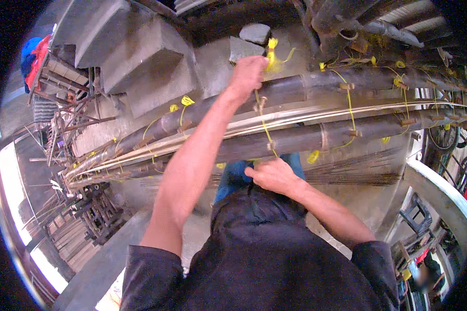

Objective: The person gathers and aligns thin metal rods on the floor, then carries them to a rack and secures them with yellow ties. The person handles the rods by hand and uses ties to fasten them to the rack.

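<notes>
Two long dark bamboo poles [285, 134] lie side by side across in front of me, with pale slender strips [233, 127] stretched lengthwise between them. A yellow cord [265, 129] crosses from the far pole to the near one, past small wooden pegs [271, 145]. Over the far pole, my left hand [248, 76] is closed on a yellow cord bundle [272, 50], whose loose end hangs out to the right. My right hand [275, 175] is just below the near pole, fingers curled in; the crossing cord runs down to it, but what its fingers hold is hidden.
More yellow ties [349, 103] with pegs span the poles on both sides. Stone blocks [255, 34] lie beyond the far pole, left of which rise concrete steps [153, 52]. A wooden rack [96, 212] stands at the left, a curved pale wall [441, 186] at the right.
</notes>
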`<state>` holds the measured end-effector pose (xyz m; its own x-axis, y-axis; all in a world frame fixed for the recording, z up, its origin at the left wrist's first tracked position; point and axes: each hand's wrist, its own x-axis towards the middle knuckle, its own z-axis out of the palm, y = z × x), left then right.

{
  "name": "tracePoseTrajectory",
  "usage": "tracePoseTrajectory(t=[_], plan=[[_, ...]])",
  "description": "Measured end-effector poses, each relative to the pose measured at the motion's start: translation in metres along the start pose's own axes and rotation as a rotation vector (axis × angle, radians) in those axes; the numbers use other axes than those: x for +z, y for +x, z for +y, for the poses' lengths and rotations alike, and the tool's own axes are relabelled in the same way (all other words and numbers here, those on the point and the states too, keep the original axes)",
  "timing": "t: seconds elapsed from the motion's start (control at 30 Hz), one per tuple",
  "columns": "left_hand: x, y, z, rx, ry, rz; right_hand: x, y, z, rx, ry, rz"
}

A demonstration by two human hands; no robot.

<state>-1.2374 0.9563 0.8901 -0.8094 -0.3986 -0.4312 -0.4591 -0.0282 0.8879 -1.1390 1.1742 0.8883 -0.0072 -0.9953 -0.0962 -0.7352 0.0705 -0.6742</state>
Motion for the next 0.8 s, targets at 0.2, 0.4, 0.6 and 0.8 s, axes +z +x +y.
tracePoseTrajectory(t=[0.2, 0.4, 0.6, 0.8], plan=[[-0.130, -0.020, 0.016, 0.442, 0.605, 0.078, -0.021, 0.011, -0.048, 0.028, 0.143, 0.350], [-0.229, -0.103, 0.010, 0.480, 0.445, 0.232, -0.042, 0.153, -0.051, -0.218, -0.273, 0.228], [-0.193, -0.201, -0.057, 0.606, 0.478, 0.068, -0.015, 0.053, -0.100, 0.497, -0.009, 0.687], [-0.153, -0.207, -0.071, 0.527, 0.549, 0.167, 0.105, 0.102, -0.097, 1.136, 0.944, 0.415]])
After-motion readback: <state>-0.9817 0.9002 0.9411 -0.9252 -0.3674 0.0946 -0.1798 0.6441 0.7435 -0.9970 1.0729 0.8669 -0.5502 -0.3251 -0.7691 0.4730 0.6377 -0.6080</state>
